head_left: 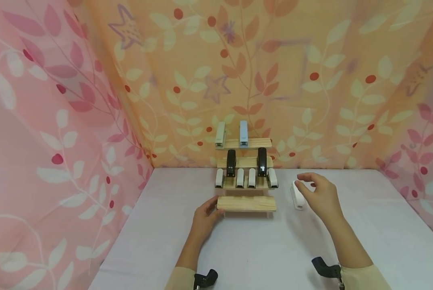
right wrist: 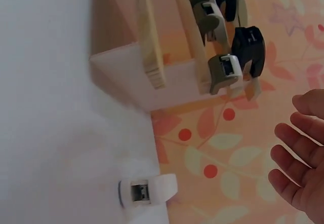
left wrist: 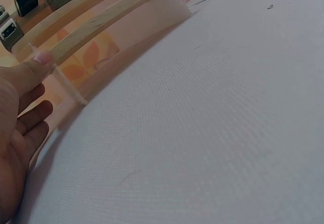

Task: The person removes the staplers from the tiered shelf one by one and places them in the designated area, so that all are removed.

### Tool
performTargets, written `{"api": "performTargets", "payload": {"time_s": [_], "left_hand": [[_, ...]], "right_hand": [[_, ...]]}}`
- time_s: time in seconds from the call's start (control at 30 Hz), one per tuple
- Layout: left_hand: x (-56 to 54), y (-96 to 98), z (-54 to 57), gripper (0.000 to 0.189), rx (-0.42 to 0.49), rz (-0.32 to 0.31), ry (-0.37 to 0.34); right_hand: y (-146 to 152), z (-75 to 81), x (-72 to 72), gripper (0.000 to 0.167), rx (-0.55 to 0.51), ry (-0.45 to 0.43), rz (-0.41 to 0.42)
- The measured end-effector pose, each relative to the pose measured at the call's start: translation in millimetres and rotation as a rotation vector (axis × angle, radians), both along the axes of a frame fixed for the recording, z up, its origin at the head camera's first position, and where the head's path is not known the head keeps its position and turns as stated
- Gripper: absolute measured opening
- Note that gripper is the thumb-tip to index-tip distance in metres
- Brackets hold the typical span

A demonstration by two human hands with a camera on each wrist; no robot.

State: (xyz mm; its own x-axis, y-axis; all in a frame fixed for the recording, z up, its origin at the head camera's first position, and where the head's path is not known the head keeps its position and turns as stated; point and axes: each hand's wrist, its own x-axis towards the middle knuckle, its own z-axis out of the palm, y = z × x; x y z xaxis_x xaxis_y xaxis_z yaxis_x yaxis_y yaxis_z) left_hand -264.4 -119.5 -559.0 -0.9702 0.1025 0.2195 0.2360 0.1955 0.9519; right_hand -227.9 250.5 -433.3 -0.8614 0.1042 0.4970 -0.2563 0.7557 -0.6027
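My left hand (head_left: 204,218) grips the left end of the lowest wooden board of a stepped display rack (head_left: 247,204), thumb at the front edge. In the left wrist view, the thumb (left wrist: 43,58) meets the board's end while the lower fingers hang loosely bent. A white stapler (head_left: 297,196) stands on the table right of the rack. My right hand (head_left: 323,196) hovers beside and above that stapler, its fingers curved. The right wrist view has the fingers (right wrist: 293,142) apart from the white stapler (right wrist: 149,189), with nothing held.
On the rack's upper steps stand several small white staplers (head_left: 240,178), two black staplers (head_left: 231,163), a pale green stapler (head_left: 220,134) and a light blue stapler (head_left: 243,133). A white cloth covers the table (head_left: 245,249). Patterned curtains (head_left: 292,80) close off the back and sides.
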Motion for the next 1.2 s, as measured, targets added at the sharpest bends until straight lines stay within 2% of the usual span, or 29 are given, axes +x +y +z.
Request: {"api": "performTargets", "payload": {"time_s": [0.1,0.2,0.37,0.57,0.8,1.0,1.2], "left_hand": [[-2.0,-0.7,2.5,0.064,-0.014,0.002,0.004],[-3.5,-1.4,4.0,0.065,-0.030,-0.001,0.003],[-4.8,-2.2,3.6,0.067,-0.045,-0.009,0.005],[-4.1,-0.8,1.1,0.067,-0.036,-0.007,0.009],[0.5,1.2,0.2,0.064,0.001,-0.002,-0.007],[4.4,1.5,1.6,0.062,0.022,-0.006,-0.017],[3.0,0.9,2.2,0.063,-0.012,-0.005,0.002]], "right_hand": [[-7,17.1,-7.0,0.026,0.000,0.054,0.017],[-13,33.2,-12.8,0.029,0.004,0.065,0.038],[-28,55.7,-23.0,0.035,-0.011,0.028,0.087],[-50,78.2,-44.9,0.040,0.005,-0.001,0.167],[-78,94.5,-71.7,0.044,0.039,-0.065,0.214],[-94,99.8,-95.8,0.048,0.071,-0.137,0.213],[-104,99.9,-118.5,0.057,0.013,-0.178,0.218]]}}
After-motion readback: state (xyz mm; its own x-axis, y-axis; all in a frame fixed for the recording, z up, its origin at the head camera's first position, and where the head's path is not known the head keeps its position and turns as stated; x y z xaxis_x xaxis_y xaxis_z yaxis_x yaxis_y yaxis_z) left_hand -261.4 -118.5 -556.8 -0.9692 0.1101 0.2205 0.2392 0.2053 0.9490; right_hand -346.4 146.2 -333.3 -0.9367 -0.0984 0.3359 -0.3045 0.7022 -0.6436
